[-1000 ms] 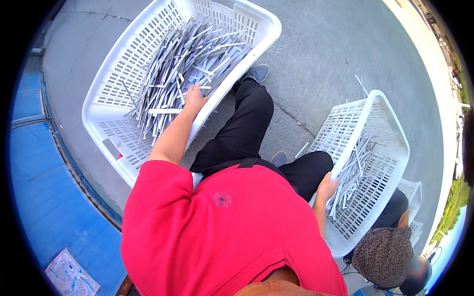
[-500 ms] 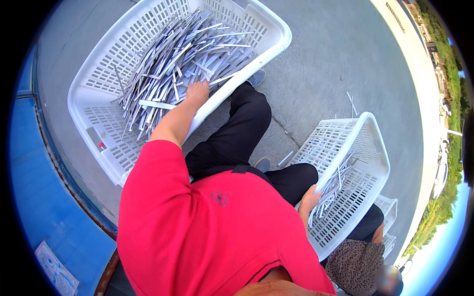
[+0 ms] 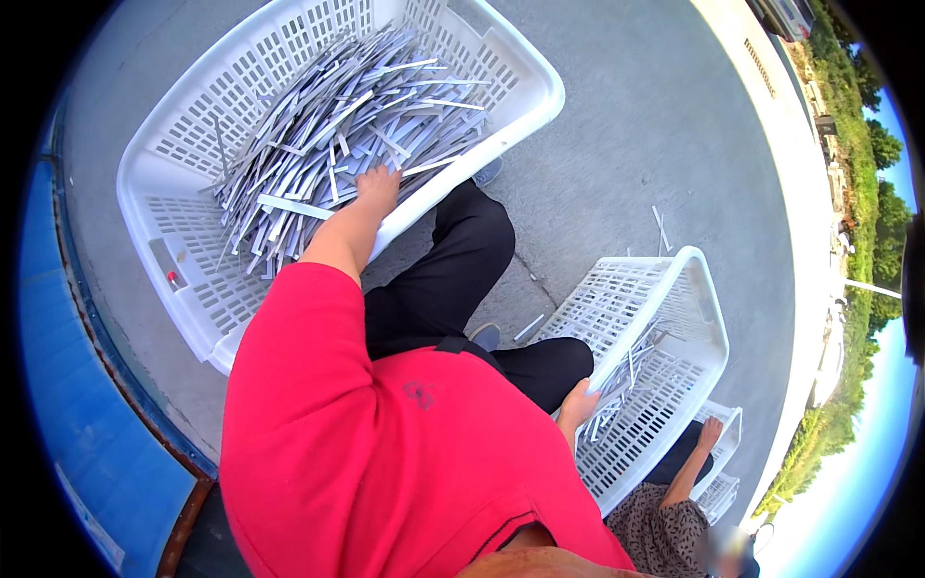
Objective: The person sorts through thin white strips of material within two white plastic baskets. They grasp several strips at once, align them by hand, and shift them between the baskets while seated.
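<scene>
A large white plastic basket (image 3: 462, 159) with slotted walls stands at the left, heaped with thin, flat, grey-white strips (image 3: 318, 135). My left hand (image 3: 378, 185) reaches over its near rim to the edge of the heap. The fingers rest on the strips, slightly apart, with nothing visibly gripped; their tips are partly lost among the pieces. On the right, a second white basket (image 3: 665, 409) leans tilted beside my knee, holding a smaller pile of strips (image 3: 621, 385). My right hand (image 3: 578, 405) is closed on this basket's near rim, and part of its fingers is hidden.
Loose strips (image 3: 661, 229) lie on the grey concrete ground (image 3: 617, 125). At lower right a person in a patterned top (image 3: 655, 520) sits by smaller white baskets (image 3: 725, 453). A blue metal surface (image 3: 87, 405) curves along the left. My dark-trousered legs (image 3: 462, 241) are between the two baskets.
The view has shifted slightly. My left hand's fingers look looser on the strips than before. My right hand keeps its hold on the rim. The other person's arm has come into sight.
</scene>
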`<move>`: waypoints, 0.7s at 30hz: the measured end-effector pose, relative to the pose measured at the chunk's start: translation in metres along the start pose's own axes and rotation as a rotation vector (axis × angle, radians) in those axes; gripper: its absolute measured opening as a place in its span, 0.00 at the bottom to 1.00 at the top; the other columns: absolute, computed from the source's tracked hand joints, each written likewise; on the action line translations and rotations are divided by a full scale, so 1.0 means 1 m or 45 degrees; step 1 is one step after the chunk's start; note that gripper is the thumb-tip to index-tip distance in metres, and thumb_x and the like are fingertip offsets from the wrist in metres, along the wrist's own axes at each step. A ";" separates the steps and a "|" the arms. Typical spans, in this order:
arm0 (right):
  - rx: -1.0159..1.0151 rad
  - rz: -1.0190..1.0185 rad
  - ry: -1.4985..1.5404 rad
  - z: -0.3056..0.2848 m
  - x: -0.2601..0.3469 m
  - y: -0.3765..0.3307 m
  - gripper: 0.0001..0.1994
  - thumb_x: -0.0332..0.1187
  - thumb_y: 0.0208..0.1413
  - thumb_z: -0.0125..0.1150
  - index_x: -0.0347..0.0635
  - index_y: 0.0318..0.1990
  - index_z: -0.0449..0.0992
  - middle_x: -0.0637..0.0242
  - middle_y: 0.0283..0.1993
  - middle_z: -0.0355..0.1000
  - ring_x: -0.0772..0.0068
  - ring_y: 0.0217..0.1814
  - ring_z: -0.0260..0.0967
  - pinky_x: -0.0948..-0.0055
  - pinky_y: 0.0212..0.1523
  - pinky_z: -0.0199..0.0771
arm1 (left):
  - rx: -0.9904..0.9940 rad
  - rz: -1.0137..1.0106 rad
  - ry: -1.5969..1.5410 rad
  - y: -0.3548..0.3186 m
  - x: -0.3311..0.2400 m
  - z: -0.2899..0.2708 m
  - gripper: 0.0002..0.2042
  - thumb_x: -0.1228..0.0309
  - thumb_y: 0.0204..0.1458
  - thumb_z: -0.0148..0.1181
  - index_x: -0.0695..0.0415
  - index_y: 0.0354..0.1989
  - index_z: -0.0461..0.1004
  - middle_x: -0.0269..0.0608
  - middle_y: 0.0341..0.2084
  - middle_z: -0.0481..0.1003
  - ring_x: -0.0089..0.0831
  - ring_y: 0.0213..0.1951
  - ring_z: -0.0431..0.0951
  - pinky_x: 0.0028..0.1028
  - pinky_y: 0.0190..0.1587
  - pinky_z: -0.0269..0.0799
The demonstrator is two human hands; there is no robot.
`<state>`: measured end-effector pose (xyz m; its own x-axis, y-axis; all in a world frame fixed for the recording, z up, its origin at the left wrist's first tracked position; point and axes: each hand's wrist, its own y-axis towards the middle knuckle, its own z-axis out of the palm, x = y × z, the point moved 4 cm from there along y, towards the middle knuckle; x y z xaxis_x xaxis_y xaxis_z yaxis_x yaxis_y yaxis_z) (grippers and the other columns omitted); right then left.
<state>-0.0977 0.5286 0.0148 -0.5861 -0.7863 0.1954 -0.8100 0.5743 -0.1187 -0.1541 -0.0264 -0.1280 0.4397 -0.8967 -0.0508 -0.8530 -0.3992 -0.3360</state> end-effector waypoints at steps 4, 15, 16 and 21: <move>-0.006 -0.015 0.009 0.001 0.001 0.003 0.29 0.48 0.54 0.46 0.24 0.50 0.64 0.36 0.48 0.66 0.40 0.51 0.64 0.57 0.52 0.62 | 0.065 -0.043 -0.051 -0.003 0.005 0.001 0.19 0.68 0.49 0.51 0.49 0.52 0.65 0.47 0.39 0.72 0.41 0.44 0.74 0.45 0.43 0.66; 0.375 0.152 -0.191 -0.027 -0.072 0.029 0.30 0.49 0.54 0.46 0.25 0.50 0.65 0.38 0.52 0.64 0.42 0.55 0.61 0.58 0.56 0.59 | 0.495 -0.070 -0.214 0.004 0.007 0.007 0.14 0.73 0.43 0.54 0.57 0.41 0.76 0.46 0.44 0.74 0.41 0.47 0.74 0.39 0.47 0.68; 0.336 0.134 -0.192 -0.034 -0.070 0.029 0.30 0.49 0.54 0.46 0.24 0.50 0.65 0.38 0.51 0.64 0.42 0.55 0.61 0.58 0.55 0.60 | 0.506 -0.070 -0.221 0.006 0.007 0.009 0.15 0.73 0.43 0.54 0.57 0.41 0.76 0.46 0.44 0.74 0.41 0.47 0.74 0.38 0.47 0.69; 0.007 -0.080 -0.122 -0.038 -0.015 0.007 0.31 0.50 0.54 0.46 0.24 0.51 0.64 0.36 0.50 0.65 0.41 0.53 0.63 0.57 0.54 0.61 | 0.646 -0.020 -0.237 0.018 0.000 0.013 0.16 0.73 0.43 0.54 0.58 0.42 0.76 0.48 0.44 0.74 0.42 0.46 0.74 0.37 0.46 0.70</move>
<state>-0.0942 0.5530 0.0477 -0.5332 -0.8390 0.1086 -0.8451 0.5222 -0.1147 -0.1660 -0.0308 -0.1467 0.5330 -0.8240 -0.1921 -0.6233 -0.2288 -0.7478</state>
